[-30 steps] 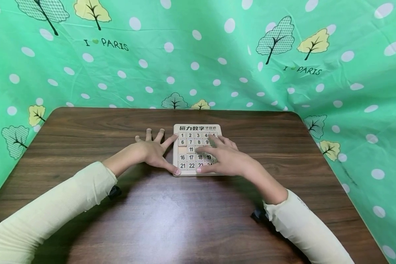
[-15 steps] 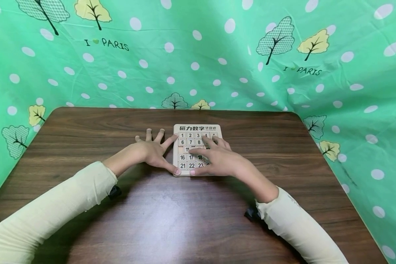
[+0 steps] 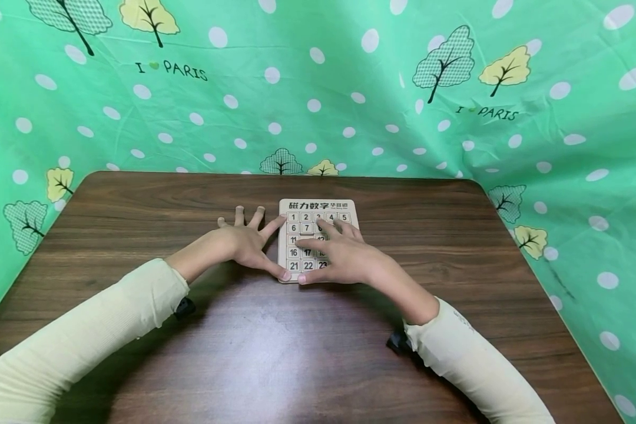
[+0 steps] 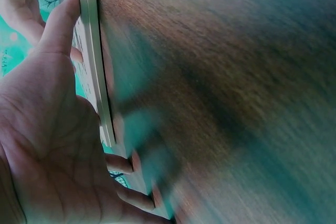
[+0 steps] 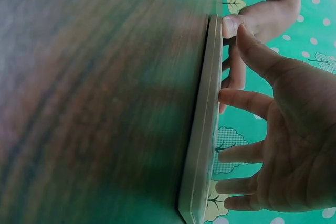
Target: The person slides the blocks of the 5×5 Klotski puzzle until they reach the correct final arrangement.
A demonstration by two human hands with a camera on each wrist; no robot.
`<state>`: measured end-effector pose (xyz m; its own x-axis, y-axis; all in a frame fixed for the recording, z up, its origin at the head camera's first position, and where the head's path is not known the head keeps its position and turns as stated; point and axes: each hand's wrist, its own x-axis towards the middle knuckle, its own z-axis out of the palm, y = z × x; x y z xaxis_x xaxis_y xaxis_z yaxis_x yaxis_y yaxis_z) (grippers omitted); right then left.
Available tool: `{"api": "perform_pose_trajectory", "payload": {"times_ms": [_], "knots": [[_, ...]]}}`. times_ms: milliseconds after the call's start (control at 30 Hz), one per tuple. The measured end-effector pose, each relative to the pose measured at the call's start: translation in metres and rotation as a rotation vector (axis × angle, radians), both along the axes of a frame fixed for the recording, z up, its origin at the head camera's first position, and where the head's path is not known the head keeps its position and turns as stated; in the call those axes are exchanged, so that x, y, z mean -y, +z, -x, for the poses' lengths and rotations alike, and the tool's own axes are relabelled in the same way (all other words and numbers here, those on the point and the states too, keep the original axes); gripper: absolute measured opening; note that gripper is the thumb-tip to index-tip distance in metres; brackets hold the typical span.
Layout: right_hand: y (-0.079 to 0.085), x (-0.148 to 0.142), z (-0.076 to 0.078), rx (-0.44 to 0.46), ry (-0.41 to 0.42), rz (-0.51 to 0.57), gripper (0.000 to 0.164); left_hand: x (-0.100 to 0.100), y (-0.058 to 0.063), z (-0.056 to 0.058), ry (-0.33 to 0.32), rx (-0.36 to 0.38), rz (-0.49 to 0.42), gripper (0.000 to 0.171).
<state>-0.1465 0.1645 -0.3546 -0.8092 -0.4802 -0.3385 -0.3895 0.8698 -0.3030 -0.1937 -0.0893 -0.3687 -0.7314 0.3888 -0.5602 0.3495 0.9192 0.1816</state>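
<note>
A number-tile sliding puzzle [image 3: 318, 205] lies flat on the table, rows running from 1 at the top left. With fingers spread, my left hand [image 3: 238, 242] touches its left side, the thumb at the near corner and the index finger higher up. My right hand [image 3: 350, 256] reaches over the board, fingers extended, and covers many right-side tiles. Its index fingertip is at the tile marked 11 [image 3: 293, 240], leftmost in the third row. The right wrist view shows that index fingertip meeting the board's face [image 5: 202, 114]. In the left wrist view the board's edge [image 4: 100, 72] shows past my palm.
The dark wood-grain table [image 3: 254, 353] reaches out on every side of the board. Behind it hangs a green curtain [image 3: 297, 53] with white dots and printed trees. Dark devices [image 3: 184, 307] sit under both wrists.
My right hand has moved left across the board. The 11 tile has slid one place left, into the leftmost spot of its row. My left hand stays where it was.
</note>
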Motion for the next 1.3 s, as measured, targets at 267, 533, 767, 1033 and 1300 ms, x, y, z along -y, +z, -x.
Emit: {"api": "perform_pose_trajectory", "payload": {"times_ms": [267, 533, 767, 1033, 1300], "knots": [[-0.002, 0.0, -0.002, -0.016, 0.006, 0.013, 0.087, 0.002, -0.001, -0.001, 0.002, 0.004, 0.001, 0.142], [-0.003, -0.012, -0.005, -0.031, -0.012, 0.024, 0.085, 0.001, 0.0, -0.001, 0.004, 0.002, -0.001, 0.141], [0.0, -0.025, -0.01, -0.033, -0.031, 0.044, 0.083, 0.001, 0.001, -0.001, 0.009, 0.008, -0.003, 0.141], [0.002, -0.039, -0.01, -0.062, -0.038, 0.039, 0.08, 0.001, 0.002, 0.0, 0.011, 0.01, -0.014, 0.143], [0.003, -0.047, -0.01, -0.068, -0.048, 0.03, 0.078, -0.001, 0.0, 0.0, 0.008, 0.006, -0.007, 0.141]]}}
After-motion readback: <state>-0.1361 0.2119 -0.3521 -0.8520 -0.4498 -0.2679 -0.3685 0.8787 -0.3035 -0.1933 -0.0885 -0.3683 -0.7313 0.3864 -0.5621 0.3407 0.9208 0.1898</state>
